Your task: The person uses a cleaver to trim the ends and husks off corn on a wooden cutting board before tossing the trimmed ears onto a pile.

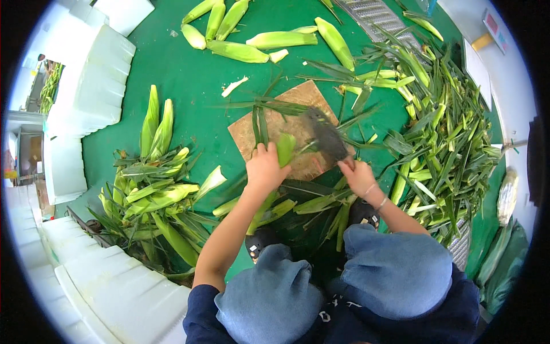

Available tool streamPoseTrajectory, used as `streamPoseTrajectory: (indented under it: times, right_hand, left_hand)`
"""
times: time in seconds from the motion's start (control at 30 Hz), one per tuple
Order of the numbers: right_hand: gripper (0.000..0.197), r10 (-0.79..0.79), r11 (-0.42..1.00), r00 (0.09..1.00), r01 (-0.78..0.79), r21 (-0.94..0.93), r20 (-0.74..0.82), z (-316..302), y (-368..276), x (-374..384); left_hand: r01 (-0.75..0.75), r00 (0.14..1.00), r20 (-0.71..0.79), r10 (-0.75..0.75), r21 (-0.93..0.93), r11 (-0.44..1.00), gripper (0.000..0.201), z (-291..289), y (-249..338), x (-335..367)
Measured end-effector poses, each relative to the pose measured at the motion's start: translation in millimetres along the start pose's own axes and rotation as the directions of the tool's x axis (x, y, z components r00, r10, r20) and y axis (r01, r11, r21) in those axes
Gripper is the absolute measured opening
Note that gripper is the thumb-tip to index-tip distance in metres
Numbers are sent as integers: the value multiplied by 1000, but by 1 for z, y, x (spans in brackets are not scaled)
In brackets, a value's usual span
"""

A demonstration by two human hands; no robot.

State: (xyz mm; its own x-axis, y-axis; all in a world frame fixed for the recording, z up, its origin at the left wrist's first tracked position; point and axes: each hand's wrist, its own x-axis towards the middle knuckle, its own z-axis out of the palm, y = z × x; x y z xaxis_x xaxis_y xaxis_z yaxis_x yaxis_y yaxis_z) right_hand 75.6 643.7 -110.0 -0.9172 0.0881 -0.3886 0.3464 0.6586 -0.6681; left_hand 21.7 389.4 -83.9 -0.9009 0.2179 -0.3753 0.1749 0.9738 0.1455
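My left hand (266, 167) is closed around an ear of corn (285, 148) in its green husk, over a square brown board (315, 95) on the floor. One end of the ear points toward the board's middle; the other sticks out below my hand. In my right hand (360, 178) is the handle of a dark cleaver (325, 133), its broad blade smeared by motion above the right part of the board. Long green leaves (275, 106) lie across the board's far left side, and more trimmings are strewn between it and my feet.
Unshucked corn (163, 200) is piled at my left. A large heap of cut leaves (444, 143) fills the right side. Several green ears (281, 40) lie on the green floor (189, 74) at the far side. White foam boxes (91, 86) line the left; a metal grating (375, 20) is at the far right.
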Motion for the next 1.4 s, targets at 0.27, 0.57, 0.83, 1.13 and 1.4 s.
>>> streamPoseTrajectory:
  times: [0.27, 0.57, 0.83, 1.13, 1.4]
  right_hand:
    - [37, -76, 997, 810, 45, -68, -581, -101, 13, 11]
    - [26, -215, 838, 806, 442, 320, -551, -51, -83, 26]
    - [38, -85, 996, 963, 72, -57, -257, 12, -12, 39]
    - [12, -310, 688, 919, 40, -725, -243, -69, 36, 24]
    - [43, 96, 883, 448, -450, -132, -889, -219, 189, -90]
  left_hand:
    - [-406, 867, -350, -356, -909, -94, 52, -45, 5, 38]
    - [-46, 892, 156, -424, -902, -430, 34, 28, -44, 32]
    - [-235, 789, -423, -447, -879, 416, 27, -23, 22, -14]
    - [-43, 842, -86, -533, -995, 92, 35, -42, -11, -16]
    - [-163, 860, 46, -507, -918, -360, 29, -30, -73, 37]
